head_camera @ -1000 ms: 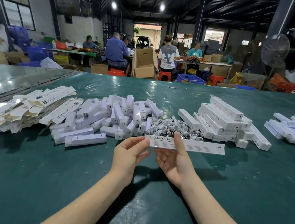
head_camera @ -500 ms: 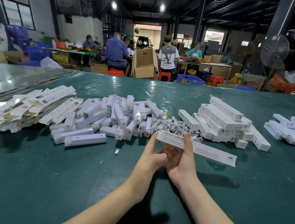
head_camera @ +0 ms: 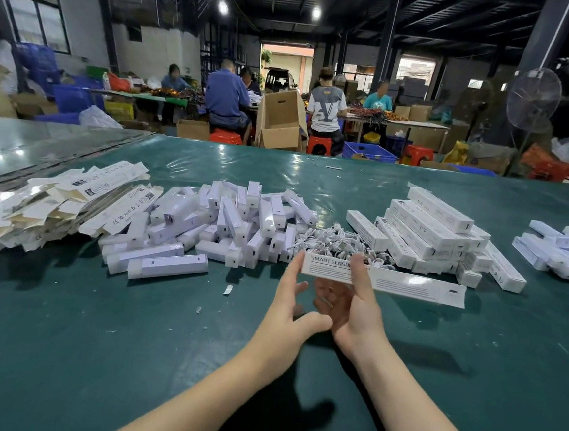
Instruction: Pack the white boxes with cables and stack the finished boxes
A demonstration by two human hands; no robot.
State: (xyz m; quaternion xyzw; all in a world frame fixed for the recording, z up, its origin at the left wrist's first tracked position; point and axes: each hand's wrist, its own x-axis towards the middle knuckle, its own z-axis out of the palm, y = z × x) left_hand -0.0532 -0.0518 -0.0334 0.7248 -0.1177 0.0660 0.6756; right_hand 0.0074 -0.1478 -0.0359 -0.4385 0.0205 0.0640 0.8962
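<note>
We've got a white carton (head_camera: 407, 284) up off the green table (head_camera: 92, 353), just this side of the cable heap (head_camera: 335, 242).

Right of the cable heap sits the finished stack (head_camera: 429, 235), and left of it the loose lamp units (head_camera: 241, 222). Our carton is gripped near one end only, so the long free end could sag, twist loose, or clip that stack on a swing. Its long axis runs left to right, dipping slightly rightward, with the printed face toward us. The right hand (head_camera: 354, 310) pinches it, thumb on top and fingers beneath. The left hand (head_camera: 288, 315) is spread, touching the left end and holding nothing.
</note>
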